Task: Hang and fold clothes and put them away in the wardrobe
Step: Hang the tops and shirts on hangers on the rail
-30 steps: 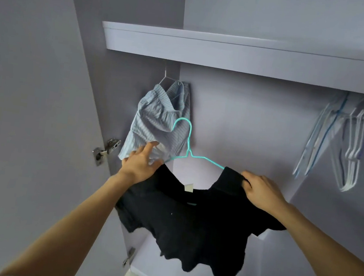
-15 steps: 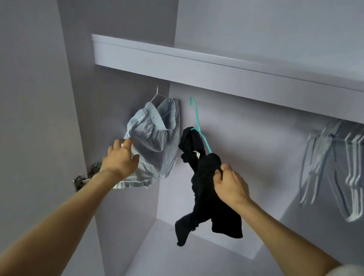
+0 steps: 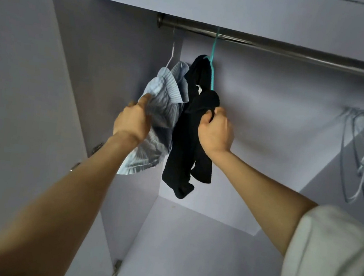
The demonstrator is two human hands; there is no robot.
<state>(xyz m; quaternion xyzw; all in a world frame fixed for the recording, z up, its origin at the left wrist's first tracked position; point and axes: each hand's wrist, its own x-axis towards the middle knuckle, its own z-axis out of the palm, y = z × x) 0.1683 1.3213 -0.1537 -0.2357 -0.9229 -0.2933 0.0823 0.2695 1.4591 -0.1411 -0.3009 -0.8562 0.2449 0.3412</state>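
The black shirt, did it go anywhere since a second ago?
Yes. The black shirt went up and in: its teal hanger now hooks the rail, beside the striped shirt. Right hand grips it.

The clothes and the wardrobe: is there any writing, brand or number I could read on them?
None can be read.
The black garment has a small white tag at its neck, too small and blurred to show any text.
The striped blue shirt, teal hanger and rail bear no lettering.
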